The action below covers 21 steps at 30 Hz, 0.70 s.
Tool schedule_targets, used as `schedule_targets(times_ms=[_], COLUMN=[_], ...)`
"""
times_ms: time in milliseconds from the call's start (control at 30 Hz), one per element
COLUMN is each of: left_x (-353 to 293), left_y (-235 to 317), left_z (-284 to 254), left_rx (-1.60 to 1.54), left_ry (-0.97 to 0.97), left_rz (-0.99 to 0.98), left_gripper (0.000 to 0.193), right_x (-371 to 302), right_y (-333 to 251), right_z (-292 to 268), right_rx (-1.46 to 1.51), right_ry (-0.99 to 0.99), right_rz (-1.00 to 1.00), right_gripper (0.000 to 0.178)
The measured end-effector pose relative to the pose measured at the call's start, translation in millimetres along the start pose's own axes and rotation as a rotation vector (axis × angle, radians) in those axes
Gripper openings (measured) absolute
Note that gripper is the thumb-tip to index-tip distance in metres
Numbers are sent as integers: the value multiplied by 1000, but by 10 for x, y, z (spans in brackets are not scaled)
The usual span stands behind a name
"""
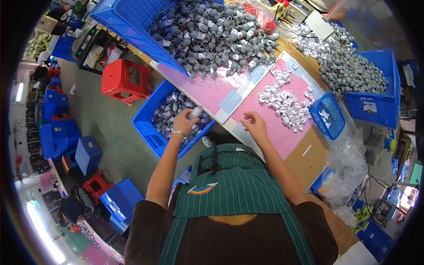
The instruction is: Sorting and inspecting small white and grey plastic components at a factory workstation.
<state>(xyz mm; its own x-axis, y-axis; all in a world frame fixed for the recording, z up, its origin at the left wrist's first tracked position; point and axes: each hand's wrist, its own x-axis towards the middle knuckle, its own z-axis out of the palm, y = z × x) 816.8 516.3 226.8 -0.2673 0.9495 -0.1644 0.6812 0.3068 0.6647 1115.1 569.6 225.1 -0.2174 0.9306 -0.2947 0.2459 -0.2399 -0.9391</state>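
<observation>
My left hand (pixel 182 123), with bangles at the wrist, pinches a small grey and white rounded part (pixel 195 113). It is above a blue crate (pixel 140 125) on the floor by the table, filled with similar grey parts (pixel 170 112). Over the near edge of the pink mat (pixel 265 115) hovers my right hand (pixel 256 128), its fingers loosely bent and apart with nothing seen in them. Beyond it lies a scatter of small white plastic pieces (pixel 285 106). A big heap of grey round parts with thin wires (pixel 212 37) covers the table's far side.
A tilted blue crate (pixel 141 33) stands left of the heap. At right are a small blue basket (pixel 317 115), another blue crate (pixel 371 112) beside more grey parts, a white stick (pixel 306 151) and clear plastic bags (pixel 344 172). A red stool (pixel 119 79) stands left.
</observation>
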Motion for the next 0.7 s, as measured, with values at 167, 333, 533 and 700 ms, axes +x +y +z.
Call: schedule_targets(times_ms=[167,333,533,700], left_x=[249,914,1869,2331], left_y=[-471,-217,241,441], left_z=[-187,249,739,715], left_rx=[289,-24,478,965], left_ry=[200,174,137,-64], left_rz=[43,-68,263,734], left_gripper=[35,22,18,14], right_x=[-26,49,104,206], right_y=[351,432,511,831], right_z=[-376,-505,-604,-812], right_rx=[66,15,-14,-207], right_ry=[86,82,147,267], right_rz=[153,240,209,96], right_gripper=[26,21,17,15])
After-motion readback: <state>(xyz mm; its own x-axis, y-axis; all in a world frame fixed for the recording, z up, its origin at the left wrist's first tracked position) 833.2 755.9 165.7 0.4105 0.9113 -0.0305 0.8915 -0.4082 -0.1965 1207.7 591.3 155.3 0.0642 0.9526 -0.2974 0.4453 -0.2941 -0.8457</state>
